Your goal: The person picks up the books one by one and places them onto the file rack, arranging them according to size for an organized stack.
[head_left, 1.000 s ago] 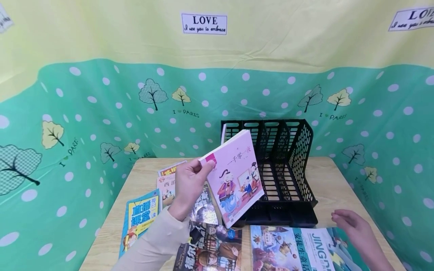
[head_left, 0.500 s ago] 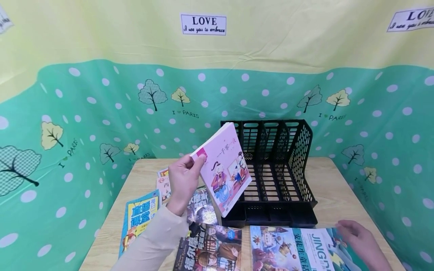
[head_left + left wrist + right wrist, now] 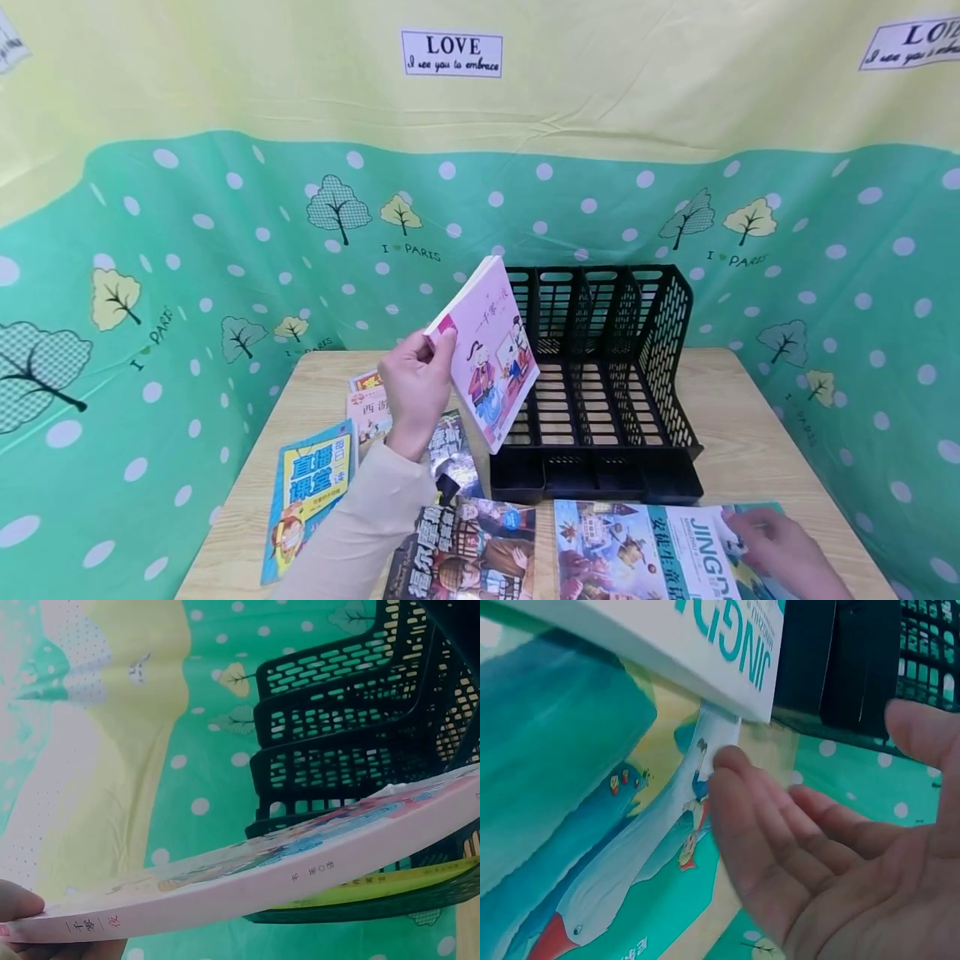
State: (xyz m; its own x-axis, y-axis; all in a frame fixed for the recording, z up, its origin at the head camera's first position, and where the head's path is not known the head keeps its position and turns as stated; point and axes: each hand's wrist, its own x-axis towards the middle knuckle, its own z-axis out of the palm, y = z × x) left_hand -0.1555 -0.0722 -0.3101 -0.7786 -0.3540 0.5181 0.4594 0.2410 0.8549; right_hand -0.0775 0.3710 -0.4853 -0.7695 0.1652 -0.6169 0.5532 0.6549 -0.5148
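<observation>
My left hand grips a pink paperback book by its upper left corner, thumb on the cover. The book is held tilted in the air before the left part of a black file rack. In the left wrist view its spine faces the camera. At the lower right, my right hand hovers over a white-and-teal book. The right wrist view shows relaxed fingers holding nothing, above a goose-illustrated cover; contact is unclear.
A yellow-green book stands in the rack's end compartment. A dark detective-style book and an illustrated book lie in front. A blue-and-yellow book and several others lie at left. A dotted green cloth hangs behind.
My left hand has carried the pink book left and slightly up, turning it more upright toward the rack's left side. My right hand has moved down and left over the front books.
</observation>
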